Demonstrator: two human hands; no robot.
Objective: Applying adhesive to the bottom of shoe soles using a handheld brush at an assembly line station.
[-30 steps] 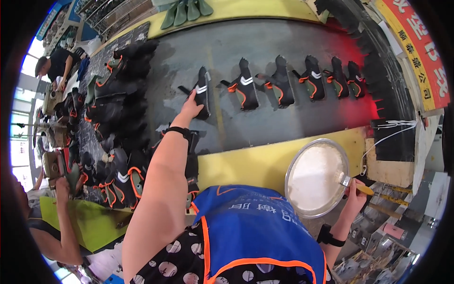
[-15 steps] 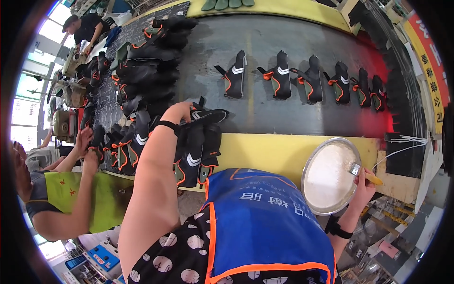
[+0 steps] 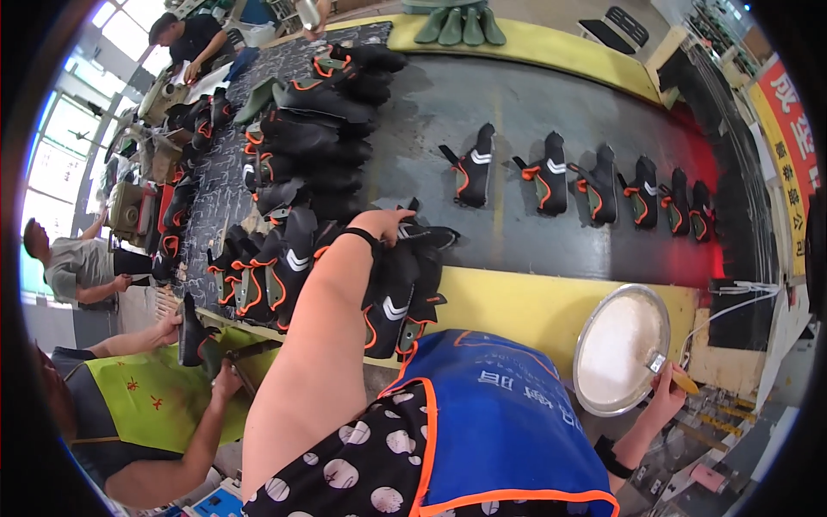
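Note:
My left hand (image 3: 389,226) reaches across the bench to a black shoe upper (image 3: 433,236) lying on top of several others. Its fingers are closed at the upper's edge, partly hidden by the hand itself. Below it, a black upper (image 3: 392,314) with white chevrons and orange trim hangs toward my blue apron. On the right, my right hand (image 3: 665,392) grips a brush (image 3: 683,381) with a yellow handle and metal ferrule. The brush lies across the rim of a round metal bowl (image 3: 583,366) of white paste. Whether that hand also supports the bowl, I cannot tell.
Several black uppers (image 3: 551,177) stand in a row on the dark conveyor belt (image 3: 448,86). A pile of uppers (image 3: 319,138) lies left. Green shoe forms (image 3: 457,28) sit at the far edge. Beside me, a co-worker in a green apron (image 3: 142,392) holds an upper (image 3: 195,332).
The view has shifted, so the bench sits farther right and lower. The neighbouring co-worker now holds an upper off the bench. My hands keep nearly the same places on the upper and brush.

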